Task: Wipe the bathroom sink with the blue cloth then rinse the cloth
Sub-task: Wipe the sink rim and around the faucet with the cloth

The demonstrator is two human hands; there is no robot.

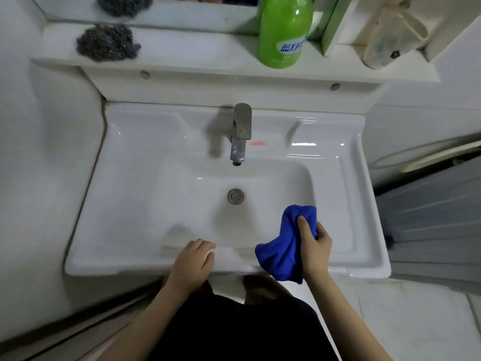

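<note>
The white sink (pixel 346 204) bowl lies just left of the blue cloth (pixel 281 254) squeezed in the right hand (pixel 316 242), while the left hand (pixel 194 259) rests loose on the rim

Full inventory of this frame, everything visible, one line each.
white ceramic sink: 1, white, centre
chrome metal faucet: 1, silver, back of sink
round metal drain: 1, silver, basin bottom
crumpled blue cloth: 1, blue, over sink's front right
green plastic bottle: 1, green, shelf behind sink
grey steel-wool scourer: 1, grey, shelf, left
green cardboard box: 1, green, shelf, right of bottle
beige plastic holder: 1, beige, shelf, far right
left hand: 1, rests on sink's front rim
right hand: 1, grips the cloth
</note>
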